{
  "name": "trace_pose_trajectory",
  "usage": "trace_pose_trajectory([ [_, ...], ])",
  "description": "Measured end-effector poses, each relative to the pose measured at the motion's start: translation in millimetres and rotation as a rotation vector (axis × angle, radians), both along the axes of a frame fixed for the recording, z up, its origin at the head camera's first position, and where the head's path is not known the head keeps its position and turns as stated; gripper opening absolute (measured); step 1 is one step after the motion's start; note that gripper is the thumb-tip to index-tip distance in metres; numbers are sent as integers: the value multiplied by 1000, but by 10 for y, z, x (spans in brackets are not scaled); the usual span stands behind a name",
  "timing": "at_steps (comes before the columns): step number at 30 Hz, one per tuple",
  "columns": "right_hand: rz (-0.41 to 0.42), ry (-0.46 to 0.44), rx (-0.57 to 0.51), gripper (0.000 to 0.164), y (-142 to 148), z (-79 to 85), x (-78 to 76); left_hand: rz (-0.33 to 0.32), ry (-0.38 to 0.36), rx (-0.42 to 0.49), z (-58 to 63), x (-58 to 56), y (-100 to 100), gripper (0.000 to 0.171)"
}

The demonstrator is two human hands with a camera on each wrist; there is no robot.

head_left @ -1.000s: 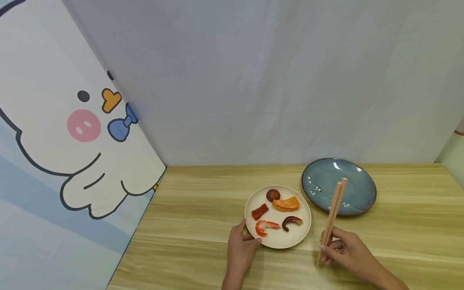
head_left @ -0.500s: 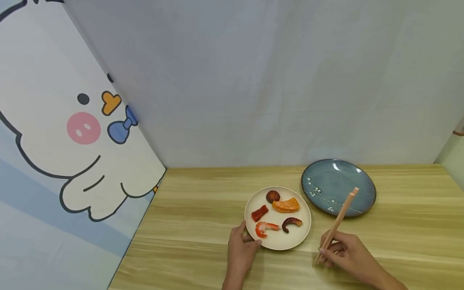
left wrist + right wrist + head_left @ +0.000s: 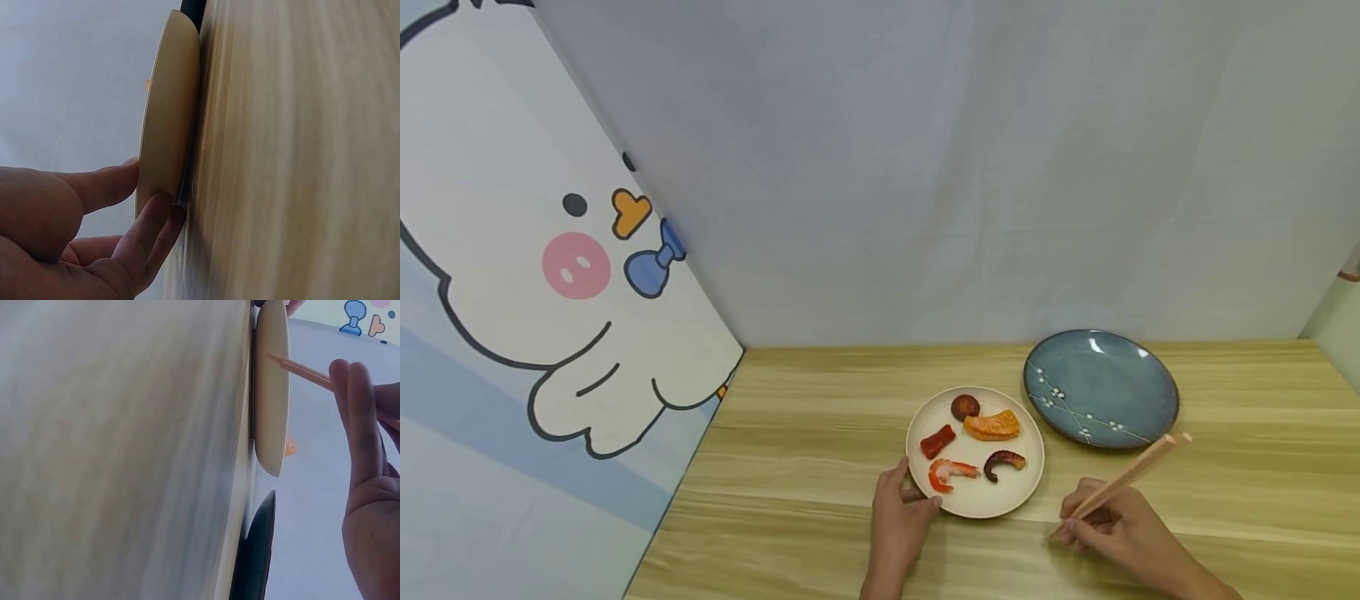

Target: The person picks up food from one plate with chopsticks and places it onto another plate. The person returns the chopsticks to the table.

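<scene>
My left hand (image 3: 901,521) holds the near-left edge of a cream plate (image 3: 1000,497). In the left wrist view its thumb is at the rim and its fingers press the plate's outer side (image 3: 172,106). On the plate lie a shrimp (image 3: 937,476), a curled octopus tentacle (image 3: 1001,457), an orange salmon piece (image 3: 992,427), a red piece (image 3: 937,442) and a round brown piece (image 3: 965,407). Right of the plate, my right hand (image 3: 1116,529) grips a pair of light wooden chopsticks (image 3: 1127,477). Their lower tips point down-left, close together, with no food between them.
A blue oval plate (image 3: 1101,387) with white blossom decoration sits behind the right hand, bare of food. The wood-grain table (image 3: 805,433) meets a grey cloth backdrop (image 3: 865,208). A cartoon-printed panel (image 3: 512,292) stands along the left side.
The chopsticks' upper ends have swung down and to the right, from nearly upright to a low slant. My left hand and both plates stay in place.
</scene>
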State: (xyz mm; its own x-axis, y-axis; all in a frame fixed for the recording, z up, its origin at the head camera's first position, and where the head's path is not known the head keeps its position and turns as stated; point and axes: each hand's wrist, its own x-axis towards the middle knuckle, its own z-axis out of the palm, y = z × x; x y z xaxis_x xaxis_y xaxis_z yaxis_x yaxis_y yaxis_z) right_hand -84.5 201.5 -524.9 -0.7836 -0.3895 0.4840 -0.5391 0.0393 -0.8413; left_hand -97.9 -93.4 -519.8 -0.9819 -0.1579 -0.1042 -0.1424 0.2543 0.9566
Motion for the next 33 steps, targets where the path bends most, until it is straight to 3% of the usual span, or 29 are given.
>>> trace_pose_trajectory([
  [5, -29, 78, -9, 41, 3, -64, 1, 1, -5, -1, -2, 0, 3, 75],
  [10, -55, 80, 46, 41, 4, -44, 25, 10, -4, 1, -11, 6, 6, 76],
  [16, -73, 46, 104, 36, 11, 8, 48, 15, -10, -16, -8, 6, 3, 76],
  [20, -17, -25, 71, 30, 19, 34, 61, 14, -17, -30, -1, 3, -2, 76],
  [26, 47, -151, -8, 38, 45, 56, 86, 14, -19, -25, -15, -11, -4, 77],
  [33, -16, -145, 23, 31, 24, 38, 115, 11, -19, -11, -20, -16, -1, 76],
])
